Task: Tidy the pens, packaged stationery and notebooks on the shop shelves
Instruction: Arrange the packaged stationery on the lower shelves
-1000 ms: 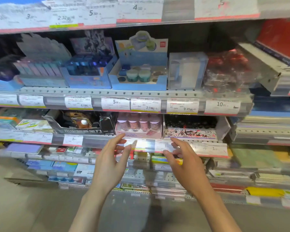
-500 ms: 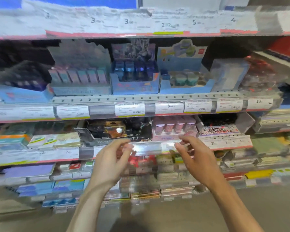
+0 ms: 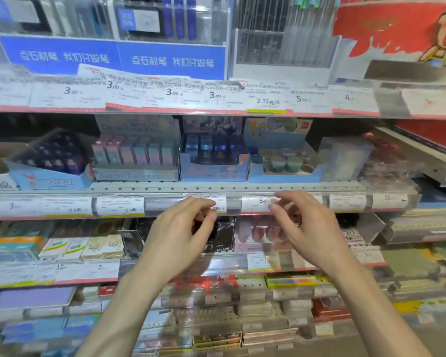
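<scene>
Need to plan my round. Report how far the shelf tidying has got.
Looks done: the light-blue cardboard display trays on the middle shelf stand in a row, fronts to the edge. In hand: the left hand and right hand are raised, empty, in front of that shelf's white price-label strip; contact is unclear. Left: the crumpled clear plastic packets at its right end and the flat packs lower down look uneven.

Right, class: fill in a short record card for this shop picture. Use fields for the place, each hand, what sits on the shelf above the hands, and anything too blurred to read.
place: stationery shelves with a price label rail
left hand: empty, fingers curled, at the rail
right hand: empty, fingertips at the 5.00 label
shelf above hands: dark blue display box; light blue display box
unclear: small print on labels
</scene>
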A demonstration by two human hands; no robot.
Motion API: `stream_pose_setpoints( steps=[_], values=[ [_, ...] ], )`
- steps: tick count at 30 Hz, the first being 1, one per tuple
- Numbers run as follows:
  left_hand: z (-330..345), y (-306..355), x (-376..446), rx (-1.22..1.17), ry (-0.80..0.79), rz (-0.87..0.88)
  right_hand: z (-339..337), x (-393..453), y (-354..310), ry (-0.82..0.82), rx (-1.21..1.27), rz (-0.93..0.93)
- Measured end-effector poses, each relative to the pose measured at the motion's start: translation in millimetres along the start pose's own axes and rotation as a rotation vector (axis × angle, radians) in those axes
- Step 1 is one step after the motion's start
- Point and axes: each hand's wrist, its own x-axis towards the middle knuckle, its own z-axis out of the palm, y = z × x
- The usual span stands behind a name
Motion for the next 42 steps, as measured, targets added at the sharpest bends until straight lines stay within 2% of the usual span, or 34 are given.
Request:
stream_pose_setpoints(
  steps=[7, 16, 19, 22, 27, 31, 42],
  values=[
    [23, 14, 44, 0.193, 0.074, 0.12, -17, 45, 22, -0.022, -0.058, -0.084],
    [38, -2, 68, 0.244, 0.038, 0.096, -19, 78, 29, 0.031, -0.168, -0.131],
    [38, -8, 68, 0.272, 0.031, 0.111, -17, 99, 26, -0.023, -0.23, -0.086],
    [38, -10, 68, 0.288, 0.027, 0.105, -12, 123, 13, -0.064, -0.186, -0.157],
    [37, -10, 68, 0.292, 0.023, 0.082, 2, 155, -4, -0.314, -0.221, -0.082],
    [36, -10, 68, 0.288, 0.018, 0.08, 2, 159, -7, -0.438, -0.245, -0.068],
    [36, -10, 68, 0.3, 0.043, 0.107, 3, 159, 1, -0.381, -0.101, -0.039]
  ],
)
